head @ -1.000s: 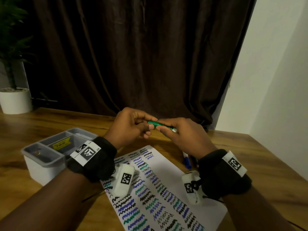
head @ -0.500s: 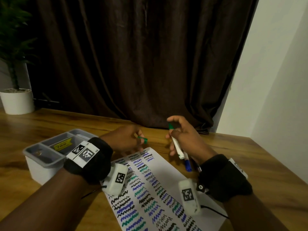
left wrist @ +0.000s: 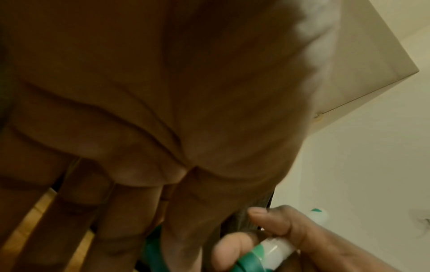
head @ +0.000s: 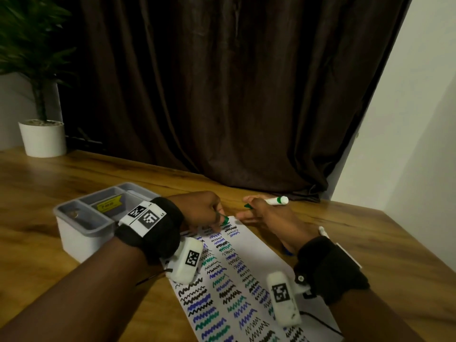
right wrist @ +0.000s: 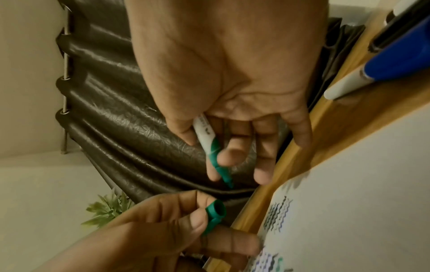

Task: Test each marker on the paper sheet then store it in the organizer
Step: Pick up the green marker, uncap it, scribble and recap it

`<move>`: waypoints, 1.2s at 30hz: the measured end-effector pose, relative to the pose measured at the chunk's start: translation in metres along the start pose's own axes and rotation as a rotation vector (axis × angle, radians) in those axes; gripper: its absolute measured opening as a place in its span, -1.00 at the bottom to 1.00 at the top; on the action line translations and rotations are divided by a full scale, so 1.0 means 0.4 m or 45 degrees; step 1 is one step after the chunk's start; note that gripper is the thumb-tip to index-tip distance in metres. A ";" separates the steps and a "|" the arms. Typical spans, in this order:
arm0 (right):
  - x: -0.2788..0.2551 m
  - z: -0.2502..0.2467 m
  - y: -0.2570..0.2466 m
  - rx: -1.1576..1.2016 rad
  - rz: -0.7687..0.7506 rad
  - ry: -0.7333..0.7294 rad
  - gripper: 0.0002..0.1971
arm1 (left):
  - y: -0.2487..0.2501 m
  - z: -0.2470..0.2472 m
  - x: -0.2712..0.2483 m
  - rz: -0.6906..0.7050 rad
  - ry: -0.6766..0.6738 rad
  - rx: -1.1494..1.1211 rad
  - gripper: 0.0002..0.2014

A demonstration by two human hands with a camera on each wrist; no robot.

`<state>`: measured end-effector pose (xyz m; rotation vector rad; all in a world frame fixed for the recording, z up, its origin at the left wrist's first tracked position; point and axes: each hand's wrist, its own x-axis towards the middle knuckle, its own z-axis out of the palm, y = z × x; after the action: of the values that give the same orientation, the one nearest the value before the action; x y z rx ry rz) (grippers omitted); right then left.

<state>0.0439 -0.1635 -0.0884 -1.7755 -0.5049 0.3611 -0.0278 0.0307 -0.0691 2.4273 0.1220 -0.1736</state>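
Note:
A green marker (head: 275, 200) with a white barrel is uncapped, and my right hand (head: 249, 210) grips it just past the far edge of the paper sheet (head: 259, 253). Its green tip (right wrist: 228, 181) points down toward the sheet's far corner and stays off the paper. My left hand (head: 219, 217) pinches the green cap (head: 225, 220) between thumb and fingers, right over the sheet's far edge. In the right wrist view the cap (right wrist: 215, 211) shows its open end, a short gap below the marker (right wrist: 207, 136). The grey organizer (head: 74, 222) stands left of my left wrist.
A blue-capped marker (right wrist: 395, 62) and a black one (right wrist: 395, 31) lie on the wooden table right of the sheet, under my right wrist. Rows of black, blue and green squiggles cover the sheet. A white plant pot (head: 43, 138) stands far left, and a dark curtain (head: 234, 95) hangs behind.
The hands were together on the capped marker. They have pulled apart: the cap came off into the left hand, and both hands dropped toward the sheet's far edge.

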 end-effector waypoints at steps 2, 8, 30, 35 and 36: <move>0.006 0.006 0.003 0.003 -0.049 0.013 -0.64 | -0.001 0.001 0.000 0.002 -0.001 -0.006 -0.92; 0.019 -0.010 0.008 -0.123 -0.092 -0.059 -0.89 | 0.002 0.003 0.000 -0.016 -0.005 -0.016 -0.92; 0.029 -0.026 0.028 -0.397 -0.131 -0.159 -0.91 | 0.017 0.005 -0.009 -0.073 0.007 -0.014 -0.91; 0.027 -0.029 0.028 -0.431 -0.130 -0.186 -0.91 | 0.022 0.003 -0.015 -0.072 -0.002 -0.004 -0.91; 0.028 -0.029 0.028 -0.432 -0.131 -0.186 -0.91 | 0.022 0.003 -0.016 -0.074 -0.004 -0.006 -0.90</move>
<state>0.0609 -0.1697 -0.0960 -2.0486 -0.7963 0.3498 -0.0331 0.0229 -0.0631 2.4197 0.1913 -0.2027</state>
